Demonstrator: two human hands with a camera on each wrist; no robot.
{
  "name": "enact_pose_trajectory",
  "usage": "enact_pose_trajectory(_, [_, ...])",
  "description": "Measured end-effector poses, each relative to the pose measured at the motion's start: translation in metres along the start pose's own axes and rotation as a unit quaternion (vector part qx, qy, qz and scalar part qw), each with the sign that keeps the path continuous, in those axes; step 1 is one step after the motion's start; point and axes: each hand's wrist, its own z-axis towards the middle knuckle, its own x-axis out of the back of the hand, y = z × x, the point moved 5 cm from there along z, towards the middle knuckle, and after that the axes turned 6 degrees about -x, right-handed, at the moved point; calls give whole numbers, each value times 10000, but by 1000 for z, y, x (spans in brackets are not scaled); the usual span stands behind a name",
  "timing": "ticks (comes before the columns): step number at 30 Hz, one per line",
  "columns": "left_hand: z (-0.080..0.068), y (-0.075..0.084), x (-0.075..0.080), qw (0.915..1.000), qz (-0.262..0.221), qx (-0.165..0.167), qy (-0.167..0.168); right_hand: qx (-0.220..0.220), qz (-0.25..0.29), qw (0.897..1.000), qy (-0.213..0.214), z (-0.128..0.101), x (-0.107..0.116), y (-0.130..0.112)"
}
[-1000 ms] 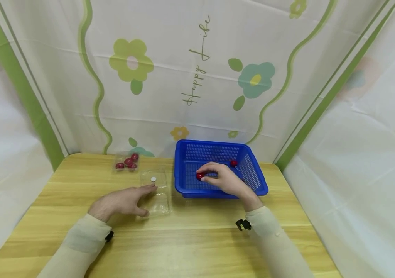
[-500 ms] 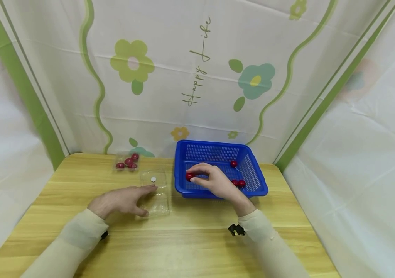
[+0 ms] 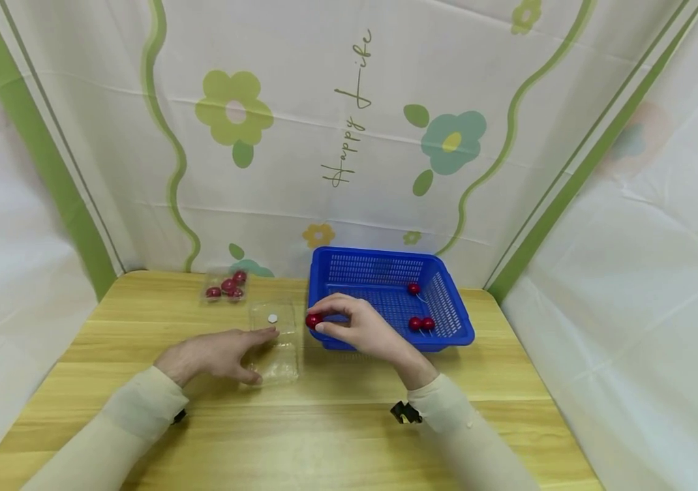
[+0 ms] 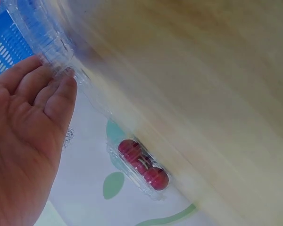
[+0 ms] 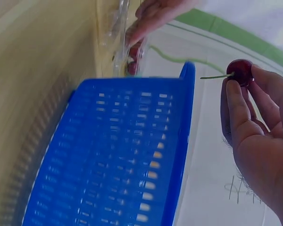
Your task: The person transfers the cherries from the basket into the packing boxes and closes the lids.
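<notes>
My right hand [image 3: 355, 327] pinches a dark red cherry [image 5: 239, 72] between thumb and fingertips; its green stem sticks out in the right wrist view. In the head view this hand is over the left rim of the blue basket [image 3: 386, 256]. Inside the basket lie three more cherries [image 3: 414, 323] with stems. My left hand [image 3: 214, 358], fingers extended, rests at the left side of an opened clear plastic box [image 3: 280, 368]. Its fingertips touch the box edge in the left wrist view. A white round sticker [image 3: 272, 318] is on the box's far half.
A second clear plastic box [image 3: 224, 286], holding several cherries, stands at the back left of the wooden table [image 3: 300, 443]. Behind the table hangs a white curtain [image 3: 300, 170] with printed flowers; more curtain encloses both sides.
My right hand has carried the cherry leftward from inside the basket to its left rim, uncovering two cherries at the basket's front. My left hand has stayed at the clear box.
</notes>
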Motion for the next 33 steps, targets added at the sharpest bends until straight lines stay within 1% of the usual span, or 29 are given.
enact_pose_trajectory(7, [-2,0,-3,9999,-116,8,-58,166,-180,9997,-50,3,-16,-5])
enact_pose_trajectory(15, [-4,0,-3,10000,-82,-18,-48,209,-190,9996,-101,1,-35,-8])
enact_pose_trajectory(21, [-3,2,-2,10000,-25,-17,-49,274,-428,9987,-77,-1,-52,-9])
enact_pose_trajectory(26, [-4,3,-1,9999,-88,45,-20,299,-548,9979,-195,-2,-64,-9])
enact_pose_trajectory(28, [-4,3,-1,9999,-117,54,-19,307,-685,9969,-242,-2,-69,-9])
enact_pose_trajectory(33, [-4,3,-2,9999,-161,39,-41,421,-1249,9907,-340,-1,-80,-8])
